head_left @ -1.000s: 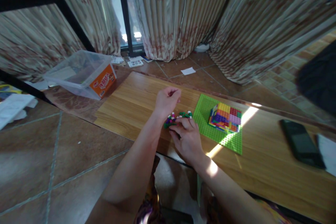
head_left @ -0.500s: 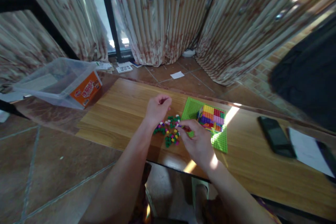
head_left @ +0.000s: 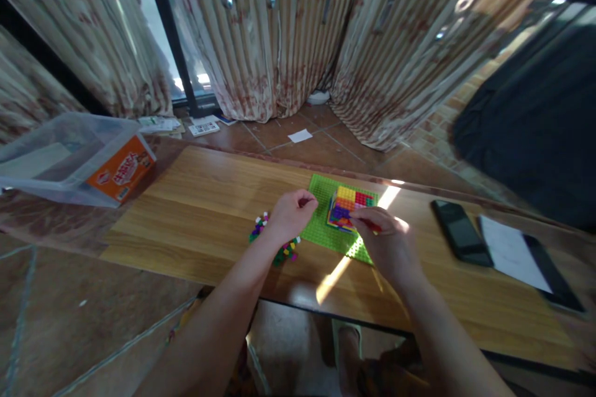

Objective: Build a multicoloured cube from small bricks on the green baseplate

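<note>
A low block of multicoloured toy bricks (head_left: 346, 198), yellow, red, pink, purple and blue, stands on the green studded baseplate (head_left: 321, 223). My right hand (head_left: 388, 242) is over its near right part, fingertips pinched together at the bricks; what they hold is too small to make out. By the baseplate's left edge is my left hand (head_left: 291, 217), its fingers curled against the thumb; anything inside is hidden. Loose small bricks (head_left: 286, 251), green, white, yellow, purple and pink, lie on the wooden table beneath my left wrist, which covers part of them.
To the right on the table (head_left: 186, 217) lie a black phone (head_left: 460, 232), a white paper sheet (head_left: 514, 251) and a dark flat device (head_left: 559, 279) partly under it. A clear plastic bin (head_left: 69, 167) with an orange label stands at the left. Curtains (head_left: 288, 43) hang behind.
My right hand has moved from the loose bricks to the brick block. My left hand has shifted right, closer to the baseplate, and its forearm now crosses the loose bricks. The view has turned rightward.
</note>
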